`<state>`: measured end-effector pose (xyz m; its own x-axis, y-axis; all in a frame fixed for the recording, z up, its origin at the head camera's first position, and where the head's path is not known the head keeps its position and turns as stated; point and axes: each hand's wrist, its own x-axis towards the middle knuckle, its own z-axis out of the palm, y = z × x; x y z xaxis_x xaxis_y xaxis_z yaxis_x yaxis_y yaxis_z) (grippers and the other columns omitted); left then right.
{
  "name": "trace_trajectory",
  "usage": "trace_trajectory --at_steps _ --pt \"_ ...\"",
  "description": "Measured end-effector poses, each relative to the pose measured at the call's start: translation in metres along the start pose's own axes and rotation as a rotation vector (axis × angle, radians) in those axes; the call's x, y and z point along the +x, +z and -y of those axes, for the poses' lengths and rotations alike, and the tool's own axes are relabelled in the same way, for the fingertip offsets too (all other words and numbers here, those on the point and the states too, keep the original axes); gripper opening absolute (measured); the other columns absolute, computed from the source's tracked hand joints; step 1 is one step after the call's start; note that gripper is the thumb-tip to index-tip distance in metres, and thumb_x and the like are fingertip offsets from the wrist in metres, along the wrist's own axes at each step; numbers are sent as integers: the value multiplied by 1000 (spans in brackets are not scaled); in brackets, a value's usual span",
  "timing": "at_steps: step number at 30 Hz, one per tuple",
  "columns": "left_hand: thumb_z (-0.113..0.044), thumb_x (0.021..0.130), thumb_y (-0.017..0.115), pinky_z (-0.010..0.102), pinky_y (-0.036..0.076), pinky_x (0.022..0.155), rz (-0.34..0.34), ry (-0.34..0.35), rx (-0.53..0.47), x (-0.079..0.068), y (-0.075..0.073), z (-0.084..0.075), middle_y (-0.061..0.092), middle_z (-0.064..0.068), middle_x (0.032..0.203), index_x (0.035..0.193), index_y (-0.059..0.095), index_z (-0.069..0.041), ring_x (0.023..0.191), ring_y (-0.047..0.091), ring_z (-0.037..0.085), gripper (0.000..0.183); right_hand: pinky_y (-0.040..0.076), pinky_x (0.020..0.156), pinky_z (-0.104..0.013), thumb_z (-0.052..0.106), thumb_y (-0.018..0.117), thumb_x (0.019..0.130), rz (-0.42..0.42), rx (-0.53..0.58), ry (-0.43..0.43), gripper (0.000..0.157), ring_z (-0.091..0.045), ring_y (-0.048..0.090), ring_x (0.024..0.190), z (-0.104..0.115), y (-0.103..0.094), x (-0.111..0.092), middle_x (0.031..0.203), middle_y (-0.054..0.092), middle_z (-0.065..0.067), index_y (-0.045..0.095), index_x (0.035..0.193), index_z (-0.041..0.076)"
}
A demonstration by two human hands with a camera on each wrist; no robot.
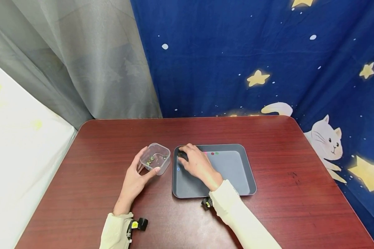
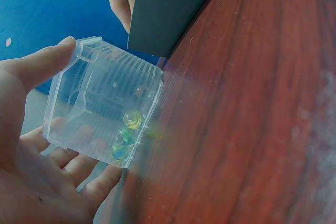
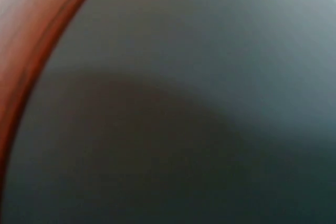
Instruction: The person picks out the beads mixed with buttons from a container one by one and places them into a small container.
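Observation:
My left hand holds a clear plastic box, thumb on the near side and fingers around the far side. Several glass marbles with yellow, green and blue swirls lie inside it. My right hand reaches into the far left corner of a grey tray. Its thumb and forefinger stand apart, one on each side of a small dark brownish marble. In the right wrist view, the blurred tray surface fills most of the picture and the fingers are out of sight.
Small coloured pieces lie in the tray: a blue one near the left wall, a red one and a green one along the far wall. Box and tray stand side by side on the reddish wooden table. Curtains hang behind.

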<state>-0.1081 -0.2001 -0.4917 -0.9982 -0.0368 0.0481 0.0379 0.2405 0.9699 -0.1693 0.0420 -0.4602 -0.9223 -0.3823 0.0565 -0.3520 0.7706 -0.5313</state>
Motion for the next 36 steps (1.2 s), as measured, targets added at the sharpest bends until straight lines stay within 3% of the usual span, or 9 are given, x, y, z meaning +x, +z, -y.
trace_trajectory --at_steps 12,26,36 --pt "-18 89 84 6 46 100 -6 0 20 0 0 0 46 5 164 161 38 -29 150 46 28 86 51 110 -43 28 70 101 52 -64 -60 40 -23 60 131 -1 4 -1 138 66 -5 67 137 11" --pt "-18 90 84 8 49 96 -4 -10 9 -1 1 0 45 6 164 161 38 -30 151 45 30 86 51 108 -44 27 72 100 58 -121 -132 45 -27 60 127 -4 8 -2 138 66 -6 64 140 9" --pt "-18 89 84 7 47 98 -3 -12 19 -1 1 1 45 6 163 161 38 -31 151 45 29 86 53 105 -43 22 73 99 44 -135 -160 41 -26 60 125 -5 7 -3 135 67 -4 66 137 12"
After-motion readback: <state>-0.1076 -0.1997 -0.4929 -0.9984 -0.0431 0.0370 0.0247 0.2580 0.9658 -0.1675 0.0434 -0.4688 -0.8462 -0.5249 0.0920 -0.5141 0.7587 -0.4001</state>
